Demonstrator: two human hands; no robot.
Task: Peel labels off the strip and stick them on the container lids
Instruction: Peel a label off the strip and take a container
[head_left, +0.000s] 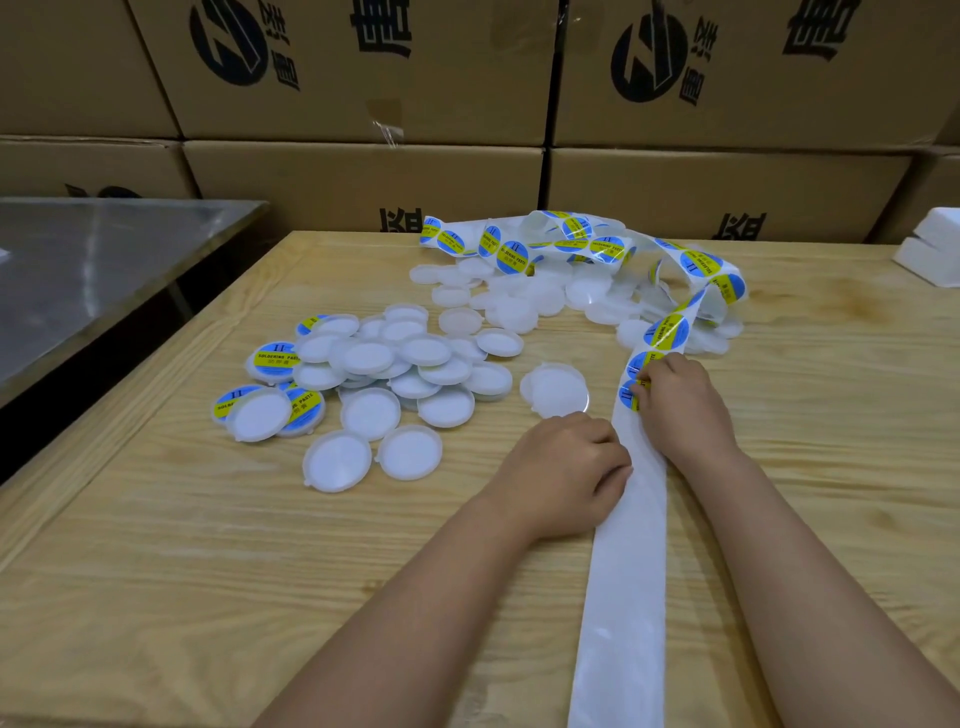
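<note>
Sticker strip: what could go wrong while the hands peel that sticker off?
1. The right hand picks at a label by its edge; it might tear, or curl and stick to itself.
2. The strip loops in a tangle over the far lids, so pulling could drag lids about.
3. The left hand holds only the strip's edge, so the backing may slip.

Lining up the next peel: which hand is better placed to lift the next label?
Right. The right hand has its fingers curled onto the nearest label on the strip. The left hand rests lower, at the bare backing's edge, apparently steadying it.
</note>
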